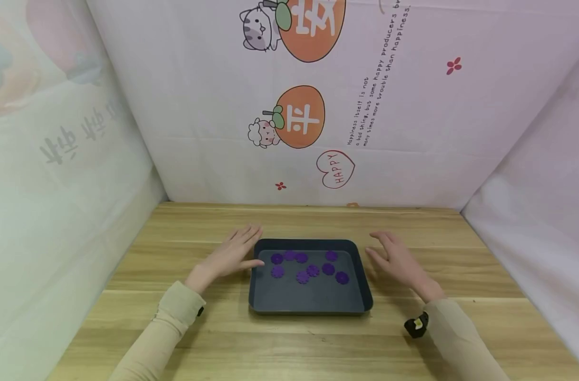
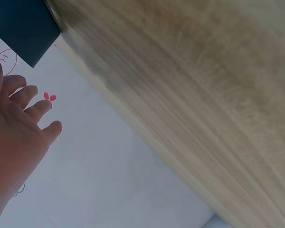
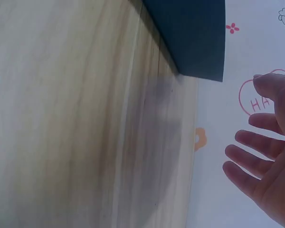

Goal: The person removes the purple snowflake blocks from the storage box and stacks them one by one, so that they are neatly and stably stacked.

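A dark rectangular tray [image 1: 308,299] sits on the wooden table. Several purple flower-shaped discs [image 1: 313,271] lie scattered in its back half, some of them touching. My left hand [image 1: 232,251] hovers at the tray's left side, its thumb reaching over the rim and its other fingers stretched forward. On the opposite side, my right hand [image 1: 397,260] is held a little apart from the tray's right wall, fingers extended and slightly bent. Both wrist views show the palms with nothing in them, and the tray's outer wall [image 3: 194,38] nearby.
The wooden table [image 1: 184,344] runs back to a white printed cloth [image 1: 213,132] hung behind it. More white cloth hangs on the left and right sides. A small black device [image 1: 416,325] is strapped at the right wrist.
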Motion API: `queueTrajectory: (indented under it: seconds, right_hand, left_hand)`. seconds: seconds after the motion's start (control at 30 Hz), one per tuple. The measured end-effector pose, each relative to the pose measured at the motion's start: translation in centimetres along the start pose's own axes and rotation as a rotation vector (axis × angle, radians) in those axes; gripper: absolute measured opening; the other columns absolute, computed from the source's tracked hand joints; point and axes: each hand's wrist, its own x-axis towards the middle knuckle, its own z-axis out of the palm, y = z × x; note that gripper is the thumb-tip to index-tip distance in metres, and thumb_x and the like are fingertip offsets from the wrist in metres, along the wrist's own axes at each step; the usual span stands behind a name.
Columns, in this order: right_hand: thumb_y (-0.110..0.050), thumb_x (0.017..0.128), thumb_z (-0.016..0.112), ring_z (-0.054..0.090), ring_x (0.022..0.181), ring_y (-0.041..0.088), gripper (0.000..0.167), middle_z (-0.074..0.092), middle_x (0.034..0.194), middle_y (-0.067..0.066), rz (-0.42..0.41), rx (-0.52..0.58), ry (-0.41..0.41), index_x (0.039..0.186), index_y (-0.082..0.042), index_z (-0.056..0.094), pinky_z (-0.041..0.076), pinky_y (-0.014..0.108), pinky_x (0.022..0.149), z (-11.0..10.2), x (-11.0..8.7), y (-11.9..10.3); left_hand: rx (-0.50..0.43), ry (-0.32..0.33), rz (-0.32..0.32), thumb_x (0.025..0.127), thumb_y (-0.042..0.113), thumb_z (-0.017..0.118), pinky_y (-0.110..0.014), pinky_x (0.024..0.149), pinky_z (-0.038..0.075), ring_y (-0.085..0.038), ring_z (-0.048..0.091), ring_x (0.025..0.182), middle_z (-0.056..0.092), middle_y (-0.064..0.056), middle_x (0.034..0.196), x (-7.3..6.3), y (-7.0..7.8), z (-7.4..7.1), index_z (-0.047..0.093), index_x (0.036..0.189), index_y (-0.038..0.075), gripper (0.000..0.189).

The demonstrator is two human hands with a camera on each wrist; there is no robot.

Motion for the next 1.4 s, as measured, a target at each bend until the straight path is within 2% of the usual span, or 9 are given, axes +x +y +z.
queueTrajectory:
  seconds: [0.23,0.47,1.0,1.4]
  right_hand:
    - [-0.021,0.100,0.061,0.059,0.115,0.041,0.045,0.058,0.131,0.026,-0.010,0.035,-0.007,0.134,0.006,0.053,0.053,0.057,0.093,0.3,0.3,-0.5]
    - [-0.019,0.100,0.060,0.059,0.117,0.039,0.041,0.060,0.129,0.024,-0.015,0.124,-0.041,0.133,0.006,0.055,0.054,0.055,0.096,0.4,0.7,-1.5]
    - [-0.019,0.100,0.060,0.063,0.115,0.040,0.039,0.062,0.126,0.024,-0.014,0.291,-0.091,0.130,0.006,0.057,0.054,0.053,0.096,0.4,0.9,-3.4]
    - [-0.016,0.097,0.064,0.067,0.109,0.035,0.035,0.065,0.124,0.024,-0.042,0.342,-0.140,0.127,0.001,0.060,0.058,0.047,0.091,0.7,0.8,-4.4]
  left_hand:
    - [0.007,-0.001,0.007,0.095,0.055,0.056,-0.061,0.122,0.022,-0.039,0.026,0.151,0.026,-0.017,0.163,0.0,-0.2,0.3,0.027,0.156,0.002,0.086]
    - [0.042,-0.007,0.014,0.096,0.056,0.055,-0.060,0.123,0.022,-0.038,0.030,0.150,0.030,-0.018,0.162,-0.1,-0.2,0.4,0.031,0.155,0.002,0.083]
    - [0.018,-0.001,0.025,0.096,0.053,0.056,-0.059,0.123,0.022,-0.038,0.029,0.150,0.031,-0.018,0.161,0.0,0.1,0.4,0.032,0.154,0.002,0.081]
    - [-0.007,-0.029,-0.005,0.097,0.053,0.054,-0.059,0.124,0.020,-0.036,0.026,0.152,0.029,-0.016,0.163,-0.1,0.3,0.4,0.030,0.155,0.003,0.080]
